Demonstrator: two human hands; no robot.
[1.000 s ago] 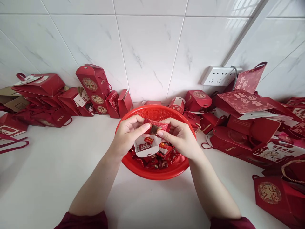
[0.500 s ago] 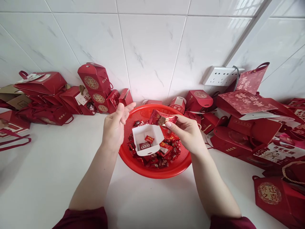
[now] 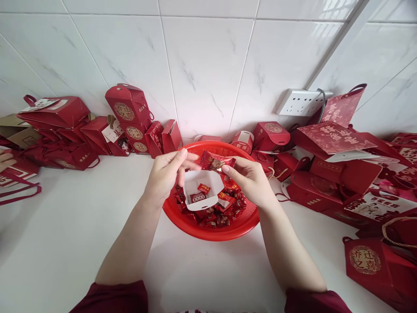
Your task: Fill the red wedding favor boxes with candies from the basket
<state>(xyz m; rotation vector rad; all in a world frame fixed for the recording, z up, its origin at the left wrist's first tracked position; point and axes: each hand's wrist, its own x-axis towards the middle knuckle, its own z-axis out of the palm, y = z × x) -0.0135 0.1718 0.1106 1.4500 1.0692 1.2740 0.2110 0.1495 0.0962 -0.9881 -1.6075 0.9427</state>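
Observation:
Between the thumb and fingers of my right hand (image 3: 249,176) is a red wrapped candy (image 3: 215,162), held above the basket. My left hand (image 3: 167,176) is empty, its fingers apart and their tips close to the candy's left end. Under the candy, an open white box (image 3: 192,179) rests on the sweets, with a small red packet (image 3: 203,188) and a dark red packet (image 3: 197,198) inside. The round red plastic basket (image 3: 211,235) holds many red-wrapped candies (image 3: 224,201) around the box.
Red gift boxes (image 3: 125,104) are stacked along the tiled wall at the left. More red boxes and bags (image 3: 325,182) crowd the right side, below a white power strip (image 3: 301,103). Another person's hand (image 3: 5,160) shows at the far left edge.
My left hand has moved right, towards the candy. My right hand has shifted slightly left with the candy still held. The other person's hand shows more at the left edge.

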